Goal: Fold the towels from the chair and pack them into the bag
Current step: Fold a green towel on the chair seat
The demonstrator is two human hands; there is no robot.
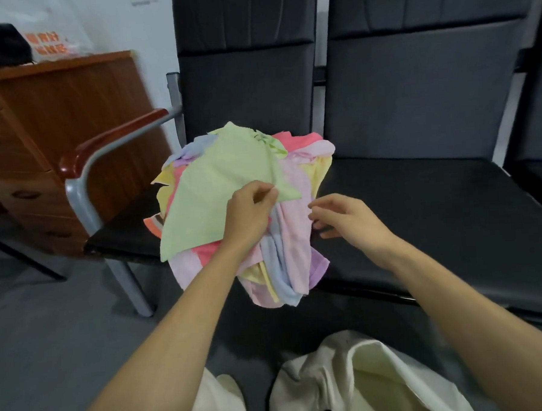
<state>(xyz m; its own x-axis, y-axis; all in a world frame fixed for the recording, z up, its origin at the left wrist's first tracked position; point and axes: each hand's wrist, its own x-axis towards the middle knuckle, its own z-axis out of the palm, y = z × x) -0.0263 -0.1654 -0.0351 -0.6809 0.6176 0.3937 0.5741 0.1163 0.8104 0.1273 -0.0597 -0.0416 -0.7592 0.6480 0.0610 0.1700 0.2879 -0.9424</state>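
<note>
Nearest, at 6 o'clock, the bag (367,385) of cream canvas stands on the floor with its mouth open, soft and wrinkled. At 9 o'clock is a wooden cabinet (55,122), red-brown and glossy with vertical grain, and on its top at 11 o'clock lies a thin white plastic bag (57,37) with orange characters, too blurred to read. Next comes the armrest (109,141) of the chair (420,203), a rounded red-brown wood on a grey metal tube. The chair has dark grey cloth backs and a smooth black seat. In the centre, the pile of towels (293,242) rests on the left seat and hangs over its front edge: thin fluffy cloths in pink, yellow, lilac and pale blue, all crumpled. On top is the green towel (218,189), almost flat, with pointed corners. The left hand (248,216) pinches its near edge between thumb and fingers. At 3 o'clock of the pile, the right hand (349,223) hovers with loosely bent fingers and holds nothing.
</note>
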